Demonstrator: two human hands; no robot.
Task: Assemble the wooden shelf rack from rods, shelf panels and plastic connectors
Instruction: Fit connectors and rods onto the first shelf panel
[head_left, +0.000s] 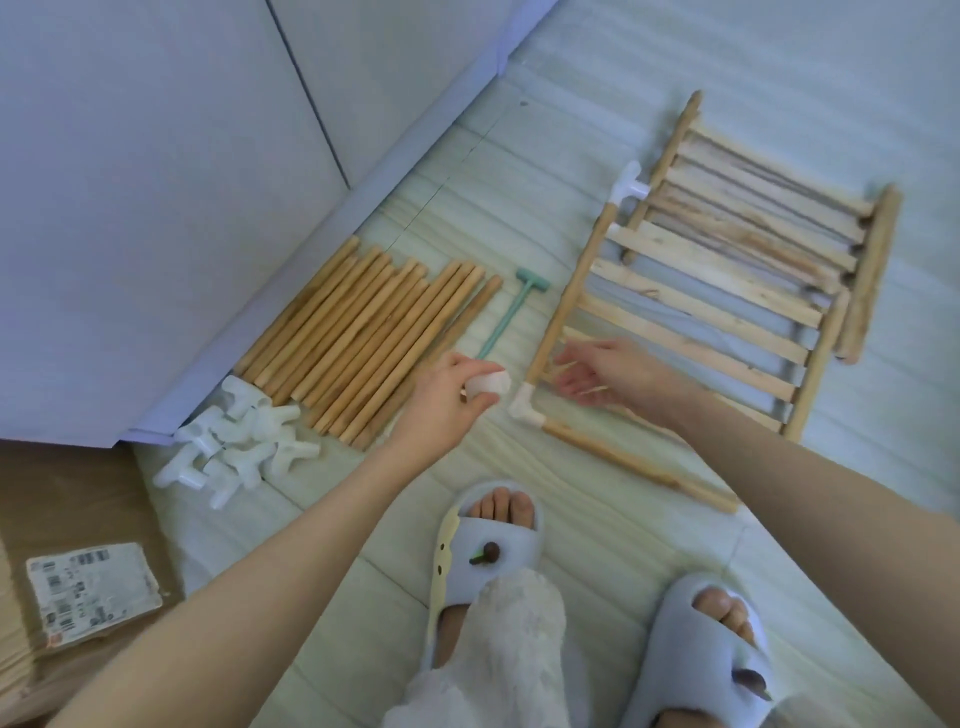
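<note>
Nearest, at the bottom of the frame, two feet in pale slippers stand on the light floor, and a flattened cardboard box with a shipping label lies at lower left. Just above the feet, both bare forearms reach toward mid-frame.

The left hand has its fingers curled round a white plastic connector, holding it just left of a corner connector that is already fitted. That corner piece joins two frame rods: one runs toward lower right, the other climbs to a T-shaped connector. The right hand is loosely open over the near end of a slatted shelf panel; motion blur hides whether it touches the wood.

To the left, a heap of spare connectors sits beside a row of loose rods, with a small teal mallet between the rods and the frame. A second shelf panel lies farther off at upper right, and white cabinet doors fill the upper left.

The connector looks light, rigid and smooth, likely a tight push fit, so gripping its body while leaving the sockets clear seems best. The rods look stiff and light; holding one near the end being inserted should give control. The thin slats may flex, so the panel is better lifted by its side rails.
</note>
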